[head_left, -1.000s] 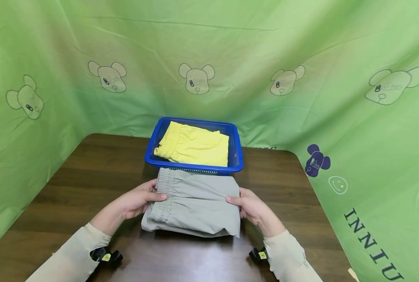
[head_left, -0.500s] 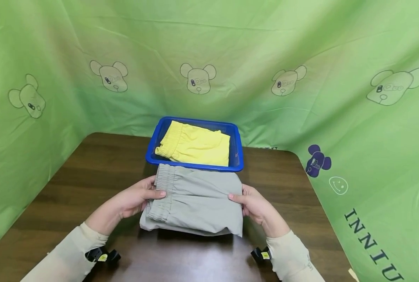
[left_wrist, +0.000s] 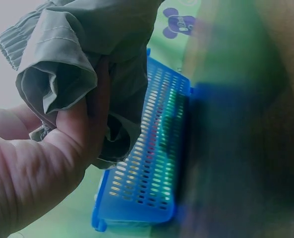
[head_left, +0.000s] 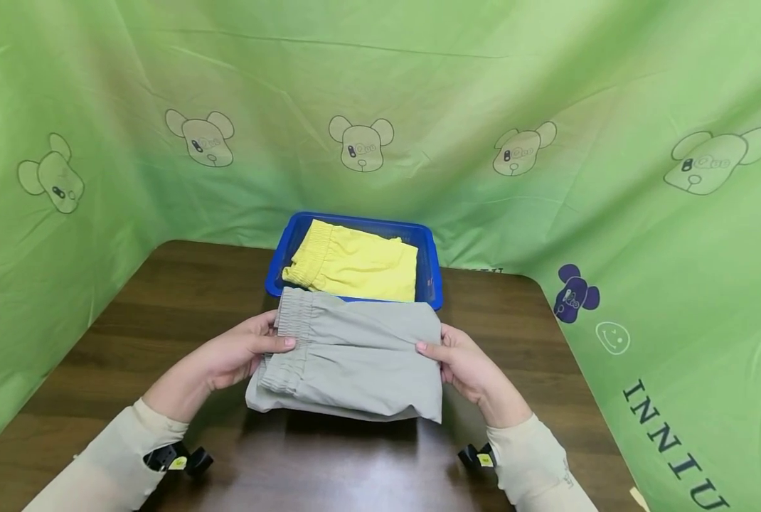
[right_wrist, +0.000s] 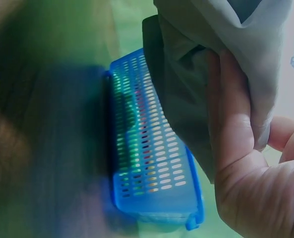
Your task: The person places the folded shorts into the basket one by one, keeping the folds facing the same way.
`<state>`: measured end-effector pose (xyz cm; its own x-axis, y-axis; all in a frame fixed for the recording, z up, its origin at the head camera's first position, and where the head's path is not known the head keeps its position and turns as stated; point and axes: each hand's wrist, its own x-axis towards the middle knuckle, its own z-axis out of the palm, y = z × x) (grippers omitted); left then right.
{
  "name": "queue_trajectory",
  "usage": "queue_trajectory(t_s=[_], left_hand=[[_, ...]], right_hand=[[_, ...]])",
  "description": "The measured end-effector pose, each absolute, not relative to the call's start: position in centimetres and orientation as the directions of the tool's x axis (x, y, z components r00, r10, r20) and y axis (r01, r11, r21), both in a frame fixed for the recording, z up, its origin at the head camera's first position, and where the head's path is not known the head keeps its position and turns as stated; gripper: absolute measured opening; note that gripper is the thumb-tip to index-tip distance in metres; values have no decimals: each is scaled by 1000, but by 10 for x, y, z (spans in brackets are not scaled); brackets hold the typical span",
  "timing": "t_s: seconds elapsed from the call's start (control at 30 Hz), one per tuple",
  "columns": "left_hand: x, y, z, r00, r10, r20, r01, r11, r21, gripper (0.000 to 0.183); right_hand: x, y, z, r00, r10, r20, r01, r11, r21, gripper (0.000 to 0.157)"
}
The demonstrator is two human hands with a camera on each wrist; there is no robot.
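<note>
A folded pair of grey elastic-waist shorts (head_left: 361, 363) hangs above the table, held between both hands. My left hand (head_left: 240, 355) grips the waistband end, thumb on top and fingers underneath; the left wrist view shows those fingers (left_wrist: 80, 121) under the folds. At the other end my right hand (head_left: 476, 366) pinches the fabric the same way, its fingers (right_wrist: 236, 109) beneath the cloth in the right wrist view. Behind the grey shorts stands a blue plastic basket (head_left: 436, 274) with a folded yellow garment (head_left: 361, 263) lying in it. The grey shorts cover part of the basket's front rim.
The brown wooden table (head_left: 182, 306) extends around the basket. Green cloth (head_left: 432, 71) printed with bear heads encloses the back and both sides. A black wrist camera (head_left: 191, 461) sits on the left forearm and another (head_left: 476, 457) on the right.
Both hands have lifted the grey shorts and carried them a little forward, so they now overlap the basket's front rim. The basket and yellow garment have stayed in place.
</note>
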<state>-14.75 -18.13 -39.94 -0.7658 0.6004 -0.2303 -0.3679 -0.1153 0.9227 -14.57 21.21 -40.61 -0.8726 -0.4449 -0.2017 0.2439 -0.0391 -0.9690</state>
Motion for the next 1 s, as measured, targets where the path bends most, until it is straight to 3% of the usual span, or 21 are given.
queue_trajectory(t_s=[1.0], left_hand=[[-202, -179, -331, -790, 565, -238, -314, -39, 948, 54]], right_hand=[[-194, 212, -346, -900, -415, -134, 201, -120, -972, 20]])
